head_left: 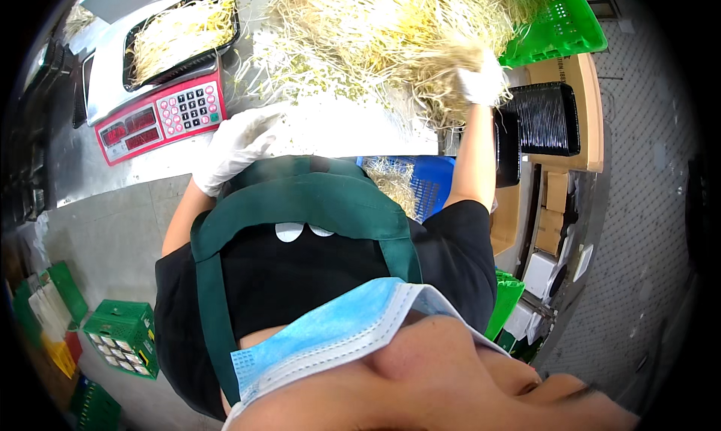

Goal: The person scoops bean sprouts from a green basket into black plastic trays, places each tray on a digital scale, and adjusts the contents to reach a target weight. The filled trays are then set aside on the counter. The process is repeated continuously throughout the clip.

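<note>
My left hand [239,146], in a white glove, rests by the near edge of the metal table [107,177] with its fingers curved and apart, holding nothing. My right hand [481,84], also gloved and slightly blurred, grips a clump of bean sprouts [445,84] at the right side of a large sprout heap [388,25]. Loose sprouts and small green bits [332,73] lie between the hands. Left of the heap, a black plastic tray [177,73] filled with sprouts sits on a red digital scale [163,121] with its display lit.
A green perforated crate [560,31] stands tilted behind the heap's right side. Stacked black trays [546,118] stand by a cardboard box [591,110] at right. Below the table edge, a blue crate [436,183] holds sprout scraps [391,180]. A green crate [121,335] stands on the floor.
</note>
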`<state>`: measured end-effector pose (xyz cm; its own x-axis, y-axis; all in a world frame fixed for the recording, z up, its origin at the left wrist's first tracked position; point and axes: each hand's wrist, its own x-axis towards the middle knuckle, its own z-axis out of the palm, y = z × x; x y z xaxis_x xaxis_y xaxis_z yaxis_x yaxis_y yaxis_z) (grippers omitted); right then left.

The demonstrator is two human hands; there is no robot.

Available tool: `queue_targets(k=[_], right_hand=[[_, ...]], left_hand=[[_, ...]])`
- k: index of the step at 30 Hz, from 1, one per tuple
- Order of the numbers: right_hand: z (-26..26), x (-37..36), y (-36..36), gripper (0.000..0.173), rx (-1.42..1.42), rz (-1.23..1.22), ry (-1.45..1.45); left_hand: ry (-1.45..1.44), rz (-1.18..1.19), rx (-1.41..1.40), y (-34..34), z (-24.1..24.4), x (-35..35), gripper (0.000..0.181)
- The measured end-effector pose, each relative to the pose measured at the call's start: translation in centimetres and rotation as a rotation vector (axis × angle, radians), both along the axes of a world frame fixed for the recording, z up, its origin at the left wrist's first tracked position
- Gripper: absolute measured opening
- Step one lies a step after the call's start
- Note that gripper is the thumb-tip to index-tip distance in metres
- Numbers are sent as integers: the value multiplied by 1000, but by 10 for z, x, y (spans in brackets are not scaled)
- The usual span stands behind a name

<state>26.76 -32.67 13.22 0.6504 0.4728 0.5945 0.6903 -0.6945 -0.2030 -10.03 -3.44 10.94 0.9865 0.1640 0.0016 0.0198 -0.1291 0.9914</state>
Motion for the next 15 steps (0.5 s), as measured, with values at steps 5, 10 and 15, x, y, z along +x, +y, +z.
queue_targets(k=[5, 10, 15], right_hand=[[80, -60, 19, 38, 188, 191, 333], [14, -142, 111, 46, -553, 185, 111], [-58, -199, 185, 62, -319, 464, 217]], left_hand=[[228, 87, -53, 9, -32, -29, 41], [185, 62, -141, 2, -10, -13, 41], [364, -13, -111, 11, 2, -2, 42]])
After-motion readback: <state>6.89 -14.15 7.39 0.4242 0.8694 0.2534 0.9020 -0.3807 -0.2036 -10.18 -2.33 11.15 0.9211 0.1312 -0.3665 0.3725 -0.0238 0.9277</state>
